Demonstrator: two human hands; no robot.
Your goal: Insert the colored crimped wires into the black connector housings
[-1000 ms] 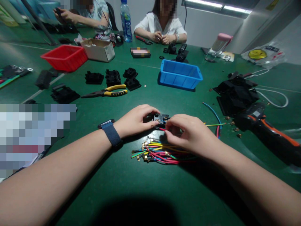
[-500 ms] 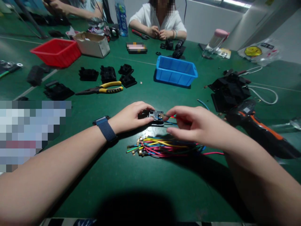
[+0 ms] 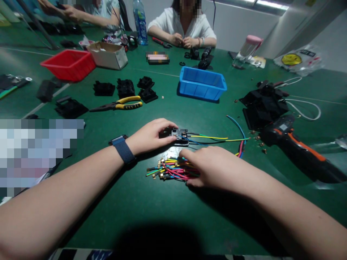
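Note:
My left hand (image 3: 158, 133), with a blue-strapped watch on its wrist, grips the left end of a small black plastic housing (image 3: 180, 134) lying on the green table. Yellow, green and blue wires (image 3: 208, 137) run out of the housing to the right. Just below, my right hand (image 3: 210, 166) reaches over a bundle of coloured wires (image 3: 173, 169) with brass terminals at their left ends. Thumb and forefinger stand apart on either side of the bundle; the other fingers are hidden under the palm.
An electric screwdriver (image 3: 300, 148) with orange trim and stacked black parts (image 3: 265, 103) lie at right. Ahead are a blue bin (image 3: 202, 88), yellow-handled pliers (image 3: 119, 104), several black housings (image 3: 125, 87) and a red bin (image 3: 70, 66). Two people sit across the table.
My right hand has moved from the housing down to the wire bundle. The wires leaving the housing now show in full. My left hand keeps its hold.

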